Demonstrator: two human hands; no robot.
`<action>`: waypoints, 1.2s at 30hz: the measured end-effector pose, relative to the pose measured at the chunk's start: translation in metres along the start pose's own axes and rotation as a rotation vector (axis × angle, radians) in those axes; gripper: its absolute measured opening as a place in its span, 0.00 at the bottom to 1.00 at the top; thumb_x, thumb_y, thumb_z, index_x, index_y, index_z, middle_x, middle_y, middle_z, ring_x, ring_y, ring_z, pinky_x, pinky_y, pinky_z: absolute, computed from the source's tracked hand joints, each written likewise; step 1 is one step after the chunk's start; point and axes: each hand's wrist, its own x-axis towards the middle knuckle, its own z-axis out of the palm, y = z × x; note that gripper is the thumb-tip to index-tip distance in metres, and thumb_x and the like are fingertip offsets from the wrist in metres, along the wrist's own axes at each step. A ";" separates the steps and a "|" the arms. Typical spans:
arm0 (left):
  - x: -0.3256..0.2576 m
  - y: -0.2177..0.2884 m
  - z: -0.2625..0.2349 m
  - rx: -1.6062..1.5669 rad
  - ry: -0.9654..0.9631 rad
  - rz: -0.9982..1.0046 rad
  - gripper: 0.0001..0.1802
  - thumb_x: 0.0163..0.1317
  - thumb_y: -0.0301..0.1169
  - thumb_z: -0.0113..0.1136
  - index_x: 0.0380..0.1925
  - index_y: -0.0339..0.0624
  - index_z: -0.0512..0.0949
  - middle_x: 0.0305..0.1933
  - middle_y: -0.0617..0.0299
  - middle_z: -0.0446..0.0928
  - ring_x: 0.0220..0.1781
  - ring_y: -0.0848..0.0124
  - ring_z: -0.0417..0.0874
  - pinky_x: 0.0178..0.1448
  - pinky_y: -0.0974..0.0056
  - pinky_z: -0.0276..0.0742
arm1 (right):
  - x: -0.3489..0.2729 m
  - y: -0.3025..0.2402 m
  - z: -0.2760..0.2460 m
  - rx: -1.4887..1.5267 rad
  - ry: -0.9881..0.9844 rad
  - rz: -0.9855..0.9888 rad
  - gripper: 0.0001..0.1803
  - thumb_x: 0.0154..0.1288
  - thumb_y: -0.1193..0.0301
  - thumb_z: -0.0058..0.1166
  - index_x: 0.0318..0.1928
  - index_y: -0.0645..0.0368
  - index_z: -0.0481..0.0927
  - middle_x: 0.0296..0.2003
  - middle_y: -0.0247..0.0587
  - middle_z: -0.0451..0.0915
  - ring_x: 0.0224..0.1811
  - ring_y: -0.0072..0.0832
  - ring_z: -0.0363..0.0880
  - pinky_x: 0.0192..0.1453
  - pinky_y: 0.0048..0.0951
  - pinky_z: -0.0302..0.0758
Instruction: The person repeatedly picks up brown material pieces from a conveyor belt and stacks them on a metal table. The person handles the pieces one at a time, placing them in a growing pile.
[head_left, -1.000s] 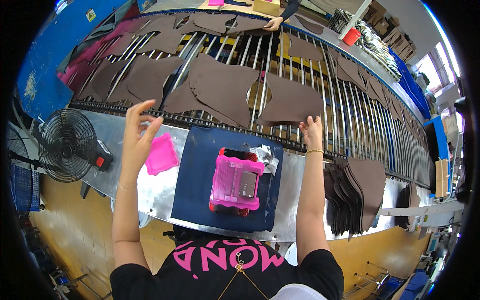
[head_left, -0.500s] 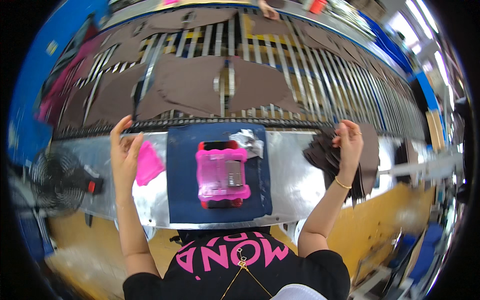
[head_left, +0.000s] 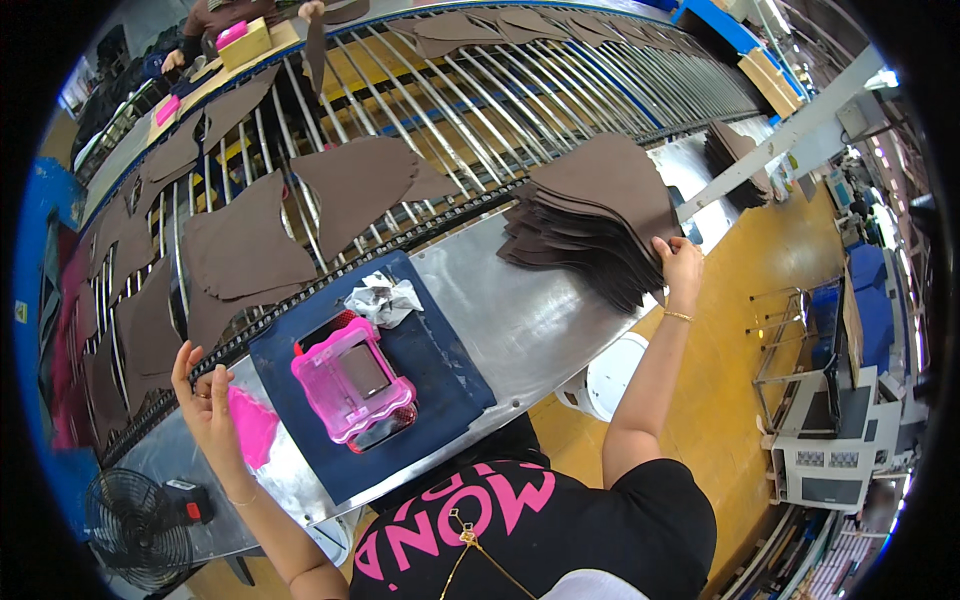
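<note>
My right hand (head_left: 682, 275) is at the right edge of a stack of brown leather-like cut pieces (head_left: 600, 185), its fingers closed on the edge of the top piece. The stack lies fanned out on the metal table. My left hand (head_left: 208, 420) hangs in the air with fingers apart and nothing in it, beside a bright pink sheet (head_left: 253, 428). Between my hands, a wavy-edged pink plastic holder (head_left: 322, 385) rests over a red-and-black object on a dark blue mat (head_left: 440, 350). Crumpled white-and-grey wrapping (head_left: 384, 300) sits at the mat's far side.
Beyond the table runs a slatted conveyor (head_left: 480, 105) carrying several brown cut pieces (head_left: 355, 190). A black fan (head_left: 138, 525) stands at the left. Another stack (head_left: 735, 165) is farther right, past a pale metal bar (head_left: 785, 135). A co-worker's hand (head_left: 311, 10) shows across the conveyor.
My view has swung to the right, tilting the table. My right hand has come onto the edge of the stack's top piece. My left hand stays raised with its fingers apart.
</note>
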 end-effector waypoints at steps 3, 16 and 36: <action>-0.007 0.004 -0.002 -0.004 0.036 -0.038 0.26 0.64 0.22 0.55 0.62 0.42 0.63 0.59 0.59 0.68 0.37 0.81 0.73 0.44 0.75 0.69 | 0.004 -0.011 -0.011 -0.130 -0.071 0.056 0.24 0.53 0.51 0.64 0.42 0.57 0.84 0.45 0.52 0.80 0.48 0.45 0.78 0.52 0.41 0.74; -0.015 0.006 -0.003 0.085 0.038 0.053 0.28 0.59 0.28 0.64 0.60 0.43 0.68 0.53 0.58 0.70 0.34 0.80 0.76 0.38 0.75 0.68 | 0.059 0.037 0.045 0.070 -0.191 -0.050 0.25 0.54 0.57 0.67 0.41 0.68 0.80 0.37 0.56 0.82 0.42 0.46 0.80 0.49 0.40 0.74; -0.019 0.009 -0.011 0.158 0.021 0.051 0.28 0.60 0.30 0.62 0.60 0.44 0.67 0.53 0.57 0.68 0.35 0.77 0.75 0.37 0.73 0.68 | 0.059 0.004 0.008 0.206 -0.422 0.069 0.28 0.61 0.54 0.60 0.41 0.72 0.74 0.18 0.40 0.72 0.14 0.25 0.68 0.15 0.29 0.66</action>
